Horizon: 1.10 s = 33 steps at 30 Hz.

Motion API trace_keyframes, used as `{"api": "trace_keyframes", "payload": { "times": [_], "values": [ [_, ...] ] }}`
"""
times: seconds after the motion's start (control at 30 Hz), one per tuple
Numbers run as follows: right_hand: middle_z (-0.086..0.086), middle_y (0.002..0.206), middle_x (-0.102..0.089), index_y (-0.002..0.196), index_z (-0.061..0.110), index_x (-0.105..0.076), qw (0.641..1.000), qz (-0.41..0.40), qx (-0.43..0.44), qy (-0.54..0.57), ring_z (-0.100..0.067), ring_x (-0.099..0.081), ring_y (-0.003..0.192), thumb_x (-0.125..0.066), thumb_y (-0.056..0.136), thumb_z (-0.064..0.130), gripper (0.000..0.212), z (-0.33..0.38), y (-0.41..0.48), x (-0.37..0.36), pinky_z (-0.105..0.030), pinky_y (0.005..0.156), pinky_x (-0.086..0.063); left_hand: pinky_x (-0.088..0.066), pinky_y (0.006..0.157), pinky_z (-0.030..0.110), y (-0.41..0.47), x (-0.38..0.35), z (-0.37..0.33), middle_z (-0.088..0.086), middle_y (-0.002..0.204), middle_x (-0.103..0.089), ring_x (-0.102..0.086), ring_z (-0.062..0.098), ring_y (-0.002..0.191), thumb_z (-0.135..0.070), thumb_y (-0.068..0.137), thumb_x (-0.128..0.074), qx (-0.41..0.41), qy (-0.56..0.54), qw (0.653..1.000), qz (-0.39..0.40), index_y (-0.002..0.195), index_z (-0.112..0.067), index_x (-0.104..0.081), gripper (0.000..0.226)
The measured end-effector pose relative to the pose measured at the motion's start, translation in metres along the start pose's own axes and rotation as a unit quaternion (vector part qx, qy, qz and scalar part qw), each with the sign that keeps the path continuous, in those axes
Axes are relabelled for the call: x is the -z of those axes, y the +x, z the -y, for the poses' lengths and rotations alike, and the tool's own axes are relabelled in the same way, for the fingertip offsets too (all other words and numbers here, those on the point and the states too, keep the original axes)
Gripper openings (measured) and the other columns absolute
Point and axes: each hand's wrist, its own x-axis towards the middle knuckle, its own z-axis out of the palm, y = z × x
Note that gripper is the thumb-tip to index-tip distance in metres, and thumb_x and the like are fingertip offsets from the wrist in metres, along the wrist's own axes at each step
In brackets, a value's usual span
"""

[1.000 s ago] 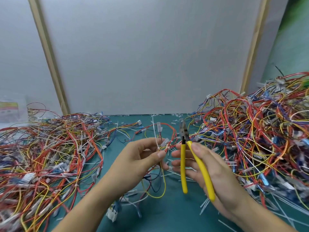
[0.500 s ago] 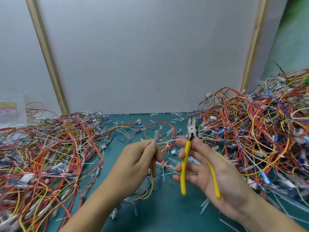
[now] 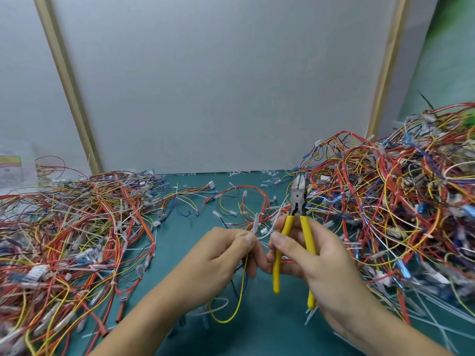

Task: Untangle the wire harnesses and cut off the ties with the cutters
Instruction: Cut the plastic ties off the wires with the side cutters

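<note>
HANDS MEET OVER THE MAT: My right hand (image 3: 316,258) had squeezed the cutters (image 3: 298,201) since half a second earlier. The yellow handles, then splayed wide, now lay nearly parallel, and the tool stood upright with its tip away from me. The hand had also closed in on my left hand (image 3: 223,255), so that thumb and fingertips sat just beside each other above the mat (image 3: 257,335).

My right fingers were curled round both handles. The blades looked all but closed, with nothing caught between them. My left hand pinched a harness (image 3: 255,223) between thumb and fingers, a clear sleeve poking up from the grip and a yellow wire (image 3: 241,294) looping down toward me. A thin white strand (image 3: 264,235), probably the tie, ran from that pinch toward my right thumb; whether it was already severed I could not tell.

My reading was that the blades were off the work and both hands were teasing out the next tie, so this harness was not finished.

Farther out, a tangled pile (image 3: 77,222) lay to the left and a taller one (image 3: 398,201) to the right, which put the job far from over. Snipped ties (image 3: 237,173) littered the mat's far edge below the grey wall (image 3: 231,86).
</note>
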Motion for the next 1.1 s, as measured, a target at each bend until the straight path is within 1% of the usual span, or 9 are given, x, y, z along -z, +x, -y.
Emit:
{"api": "trace_keyframes", "payload": {
  "times": [0.2, 0.33, 0.43, 0.57, 0.73, 0.83, 0.97, 1.03, 1.1],
  "values": [
    [-0.004, 0.068, -0.064, 0.092, 0.005, -0.064, 0.998, -0.019, 0.003, -0.06, -0.018, -0.065, 0.063, -0.063, 0.094, 0.006, 0.002, -0.003, 0.0, 0.0, -0.033, 0.057, -0.06, -0.047, 0.076, 0.03, -0.0001, -0.004, 0.0019, -0.002, 0.073, -0.066, -0.059, 0.017, 0.074, -0.028, 0.1, -0.041, -0.036, 0.067, 0.997, 0.015, 0.074, -0.028, -0.065, 0.035],
    [0.0, 0.069, -0.067, 0.095, 0.007, -0.064, 0.994, -0.034, 0.018, -0.098, -0.016, -0.066, 0.063, -0.06, 0.096, 0.008, 0.004, -0.0023, -0.001, -0.0001, -0.038, 0.06, -0.063, -0.049, 0.069, 0.025, 0.0008, -0.0028, 0.0063, -0.006, 0.073, -0.065, -0.059, 0.01, 0.071, -0.028, 0.089, -0.066, -0.056, 0.059, 0.995, -0.059, 0.081, -0.022, -0.065, 0.01],
    [0.005, 0.065, -0.066, 0.095, 0.008, -0.062, 0.992, -0.035, 0.026, -0.117, -0.012, -0.066, 0.06, -0.058, 0.097, 0.008, 0.005, -0.0029, -0.0018, -0.0014, -0.038, 0.059, -0.062, -0.048, 0.068, 0.02, -0.0006, -0.001, 0.0048, -0.008, 0.071, -0.068, -0.061, 0.009, 0.068, -0.03, 0.085, -0.076, -0.069, 0.068, 0.994, -0.049, 0.079, -0.022, -0.069, 0.012],
    [0.005, 0.066, -0.066, 0.093, 0.009, -0.064, 0.991, -0.042, 0.038, -0.125, -0.011, -0.065, 0.06, -0.056, 0.098, 0.008, 0.009, -0.0048, -0.0016, -0.0023, -0.024, 0.054, -0.057, -0.042, 0.066, 0.009, -0.0005, -0.0033, 0.0019, -0.012, 0.067, -0.068, -0.063, 0.008, 0.068, -0.035, 0.075, -0.086, -0.069, 0.087, 0.992, -0.06, 0.078, -0.022, -0.069, 0.021],
    [0.004, 0.067, -0.065, 0.09, 0.013, -0.064, 0.993, -0.034, 0.026, -0.111, -0.014, -0.067, 0.065, -0.059, 0.097, 0.013, 0.009, -0.0045, -0.0035, -0.0045, -0.035, 0.062, -0.063, -0.035, 0.075, 0.005, -0.0015, -0.0053, 0.0014, -0.013, 0.072, -0.068, -0.062, 0.007, 0.076, -0.025, 0.081, -0.08, -0.08, 0.151, 0.981, -0.096, 0.076, -0.022, -0.07, 0.011],
    [0.002, 0.065, -0.062, 0.092, 0.008, -0.062, 0.995, -0.042, 0.016, -0.092, -0.016, -0.065, 0.063, -0.058, 0.097, 0.011, 0.007, -0.0028, -0.0028, -0.0047, -0.039, 0.062, -0.062, -0.041, 0.068, 0.011, -0.002, -0.0061, 0.0003, -0.005, 0.07, -0.065, -0.059, 0.007, 0.068, -0.022, 0.088, -0.068, -0.077, 0.102, 0.986, -0.109, 0.075, -0.02, -0.066, 0.014],
    [0.003, 0.067, -0.063, 0.092, 0.01, -0.062, 0.993, -0.029, 0.023, -0.111, -0.016, -0.064, 0.064, -0.057, 0.098, 0.013, 0.008, -0.0044, -0.0053, -0.0081, -0.043, 0.064, -0.062, -0.049, 0.067, 0.041, -0.0014, -0.0048, 0.0017, 0.001, 0.07, -0.065, -0.061, 0.017, 0.071, -0.03, 0.088, -0.062, -0.04, 0.043, 0.989, -0.135, 0.075, -0.022, -0.066, 0.016],
    [0.004, 0.068, -0.063, 0.09, 0.01, -0.061, 0.992, -0.021, 0.027, -0.119, -0.016, -0.064, 0.065, -0.057, 0.097, 0.014, 0.009, -0.0057, -0.0063, -0.009, -0.045, 0.066, -0.062, -0.051, 0.068, 0.043, -0.0008, -0.0053, 0.0025, 0.0, 0.07, -0.067, -0.062, 0.018, 0.072, -0.03, 0.086, -0.062, -0.03, 0.034, 0.989, -0.143, 0.077, -0.023, -0.067, 0.013],
    [0.002, 0.069, -0.061, 0.088, 0.012, -0.061, 0.991, -0.014, 0.035, -0.128, -0.016, -0.063, 0.066, -0.058, 0.096, 0.016, 0.01, -0.0068, -0.0066, -0.0085, -0.046, 0.066, -0.061, -0.051, 0.065, 0.034, -0.0001, -0.0052, 0.0039, 0.0, 0.07, -0.068, -0.063, 0.014, 0.07, -0.029, 0.085, -0.062, -0.022, 0.027, 0.989, -0.144, 0.078, -0.023, -0.067, 0.01]
  ]
}}
